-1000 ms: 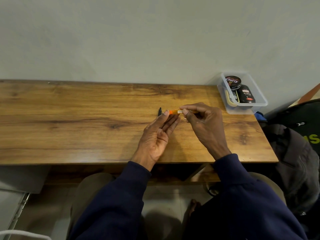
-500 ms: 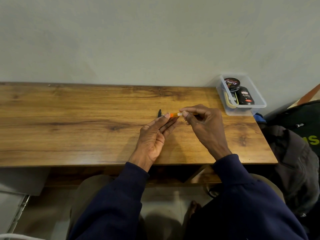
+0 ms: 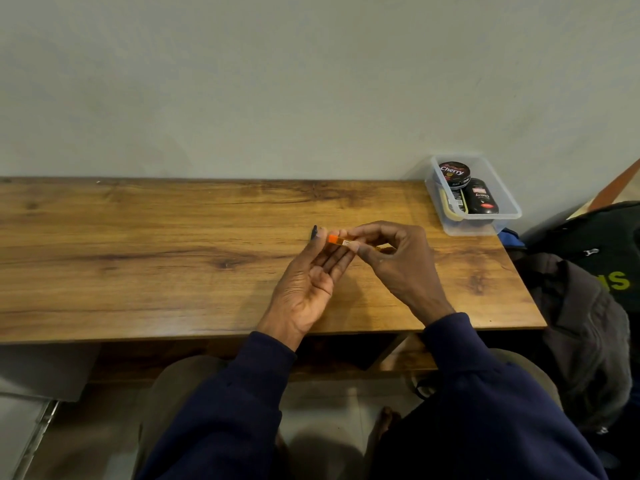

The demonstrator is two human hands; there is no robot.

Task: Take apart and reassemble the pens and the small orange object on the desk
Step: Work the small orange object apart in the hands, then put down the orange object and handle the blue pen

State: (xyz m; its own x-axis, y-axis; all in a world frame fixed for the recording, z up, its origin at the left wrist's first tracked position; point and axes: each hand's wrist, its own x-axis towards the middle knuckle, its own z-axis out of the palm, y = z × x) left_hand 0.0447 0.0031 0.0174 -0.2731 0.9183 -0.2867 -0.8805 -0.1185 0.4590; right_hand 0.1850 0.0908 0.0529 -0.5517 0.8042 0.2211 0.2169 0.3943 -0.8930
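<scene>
Head view: nearest, dark blue sleeves (image 3: 242, 393) are seen at the near edge of the wooden desk (image 3: 138, 254). Above it, the left hand (image 3: 308, 282) is held palm up, fingers straight, their tips set against the small orange object (image 3: 337, 240), which is pinched at its right end by the right hand (image 3: 398, 261). A small dark piece (image 3: 314, 233) is seen just beyond the left thumb; whether it is held cannot be told. At the far right corner, a clear box (image 3: 471, 227) of tins (image 3: 454, 173) is set.

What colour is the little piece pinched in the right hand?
The small slim piece is bright orange with a pale band, clearest in the head view.
</scene>
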